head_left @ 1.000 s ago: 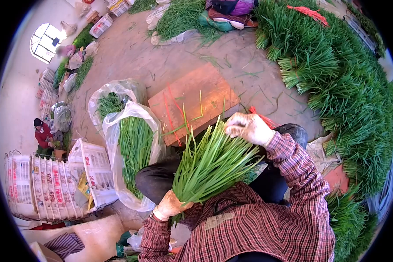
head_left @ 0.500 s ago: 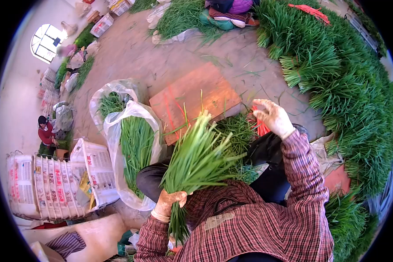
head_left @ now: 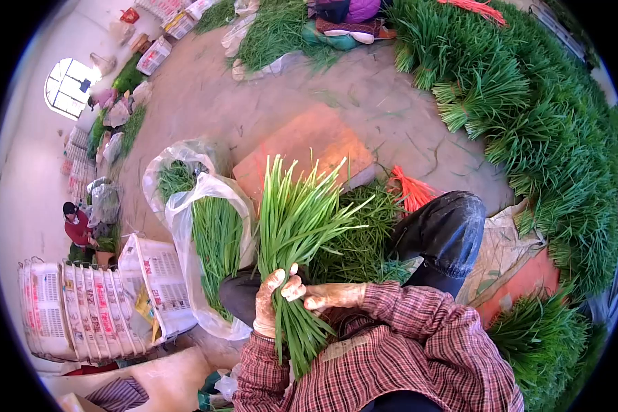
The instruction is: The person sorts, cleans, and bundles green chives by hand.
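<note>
A bunch of garlic chives, pale cut ends up and leaf tips down, stands upright before my chest. My left hand, in a stained glove, is wrapped around its lower middle. From the other side my right hand has its fingers closed against the same spot; whether it also holds a tie is hidden. Past my right knee lies a bundle of red ties on the floor. Loose dark green leaves are heaped between my legs, in front of a reddish board.
To the left stand an open clear plastic bag full of chives and white plastic crates. Along the right runs a large pile of bundled chives. A person in red is at the far left; chives lie at the back.
My right hand has come from the red ties down to the bunch. The bunch has turned more upright, and my left hand has stayed around it.
</note>
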